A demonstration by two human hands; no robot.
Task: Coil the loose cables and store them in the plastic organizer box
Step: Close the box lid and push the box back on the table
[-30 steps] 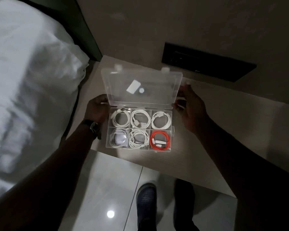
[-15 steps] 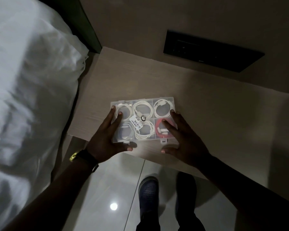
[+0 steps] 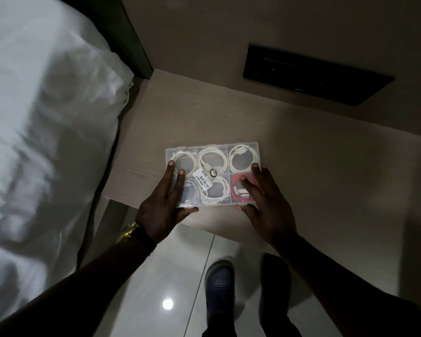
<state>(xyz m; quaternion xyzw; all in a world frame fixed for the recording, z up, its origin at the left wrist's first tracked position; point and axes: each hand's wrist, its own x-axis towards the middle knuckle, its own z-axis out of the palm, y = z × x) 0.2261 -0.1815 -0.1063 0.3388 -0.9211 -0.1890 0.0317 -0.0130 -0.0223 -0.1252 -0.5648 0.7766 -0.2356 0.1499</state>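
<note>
At frame centre, the closed organizer box (image 3: 213,175) lies on the table (image 3: 326,178). My left hand (image 3: 164,203) and right hand (image 3: 265,200), fingers spread flat, press its lid, thumbs at its lower edge.

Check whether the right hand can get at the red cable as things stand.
Probably not directly. The right hand lies flat on the closed lid right above the red cable, so the clear lid is in the way until it is opened.

Clear organizer box (image 3: 243,145), white cables (image 3: 240,158), one red cable (image 3: 236,188), pale wood-grain table (image 3: 314,171)
</note>
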